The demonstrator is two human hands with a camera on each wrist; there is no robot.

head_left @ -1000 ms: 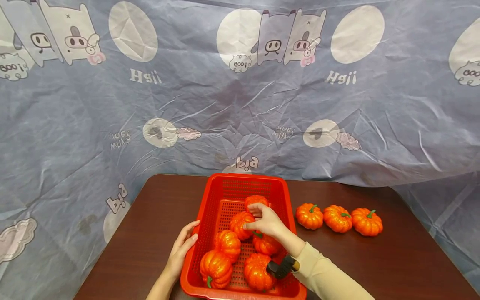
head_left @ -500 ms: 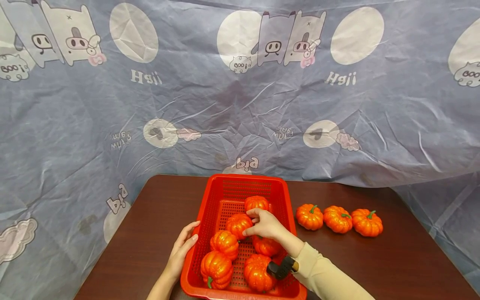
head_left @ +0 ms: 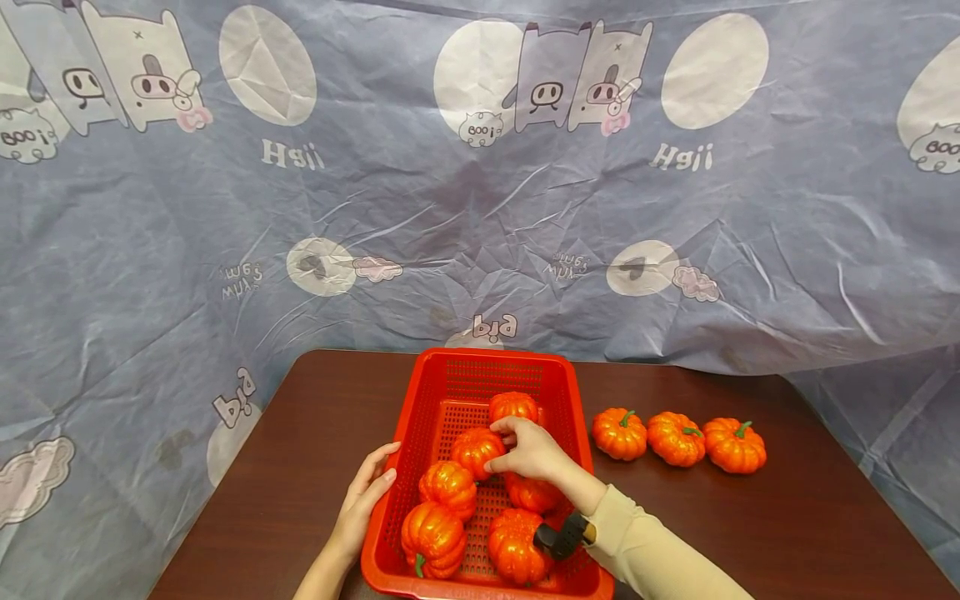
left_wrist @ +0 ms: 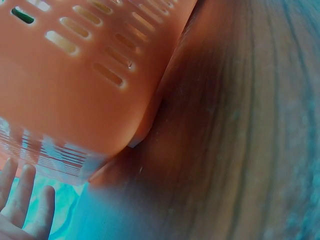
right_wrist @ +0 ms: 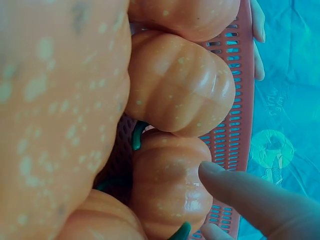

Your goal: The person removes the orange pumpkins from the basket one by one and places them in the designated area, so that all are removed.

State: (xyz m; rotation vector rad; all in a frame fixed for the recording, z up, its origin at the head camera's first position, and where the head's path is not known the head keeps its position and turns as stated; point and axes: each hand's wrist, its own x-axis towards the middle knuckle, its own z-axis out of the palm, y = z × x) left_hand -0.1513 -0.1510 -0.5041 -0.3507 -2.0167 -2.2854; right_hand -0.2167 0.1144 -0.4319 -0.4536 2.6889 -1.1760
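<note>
Several shiny orange toy pumpkins lie inside a red plastic basket (head_left: 573, 417). My right hand (head_left: 531, 450) reaches into it, thumb and fingers curved around the right side of a middle pumpkin (head_left: 476, 452). In the right wrist view the thumb (right_wrist: 235, 190) touches a pumpkin (right_wrist: 167, 175) with a green stem, and another fingertip shows at its lower edge. My left hand (head_left: 358, 504) rests against the basket's left side with extended fingers. In the left wrist view those fingers (left_wrist: 21, 195) lie by the slotted basket wall (left_wrist: 60, 100).
Three more pumpkins stand in a row right of the basket: a near one (head_left: 619, 433), a middle one (head_left: 676, 438) and an outer one (head_left: 735, 445). All rests on a dark brown table (head_left: 292, 450). A printed grey-blue cloth (head_left: 480, 208) hangs behind.
The middle pumpkin and the one in front of it have shifted slightly left in the basket. My right thumb and fingers have moved a little lower. My left hand stays in place.
</note>
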